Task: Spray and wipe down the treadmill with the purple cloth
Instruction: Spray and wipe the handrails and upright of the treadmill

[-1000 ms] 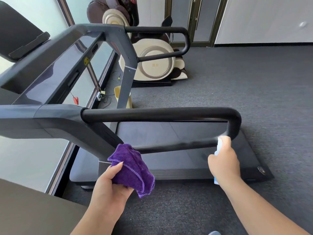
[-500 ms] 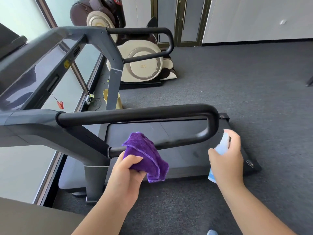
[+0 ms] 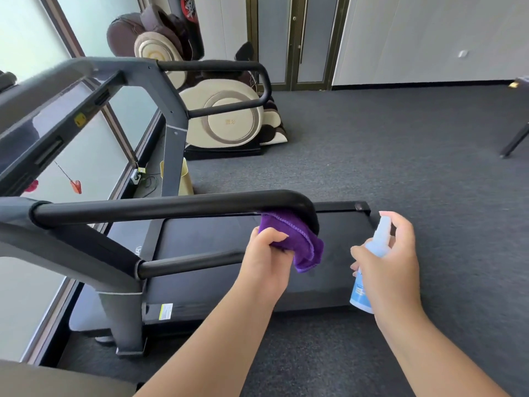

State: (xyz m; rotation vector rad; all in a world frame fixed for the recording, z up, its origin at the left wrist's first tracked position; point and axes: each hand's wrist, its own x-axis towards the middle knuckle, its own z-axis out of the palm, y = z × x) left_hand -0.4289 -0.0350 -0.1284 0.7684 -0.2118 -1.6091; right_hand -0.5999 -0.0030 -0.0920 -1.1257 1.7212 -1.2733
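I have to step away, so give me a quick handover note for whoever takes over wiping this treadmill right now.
Left hand: grips the purple cloth, pressed at the bend of the near handrail.
Right hand: holds the spray bottle upright, beside the rail's end, touching nothing.
Done: wiping has reached the rail's bend.
Left: rest of this rail, the far handrail, console and deck.

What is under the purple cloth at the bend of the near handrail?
The purple cloth, gripped by the left hand, lies against the handrail bend. Below shows the treadmill belt. The rail part behind it is hidden.
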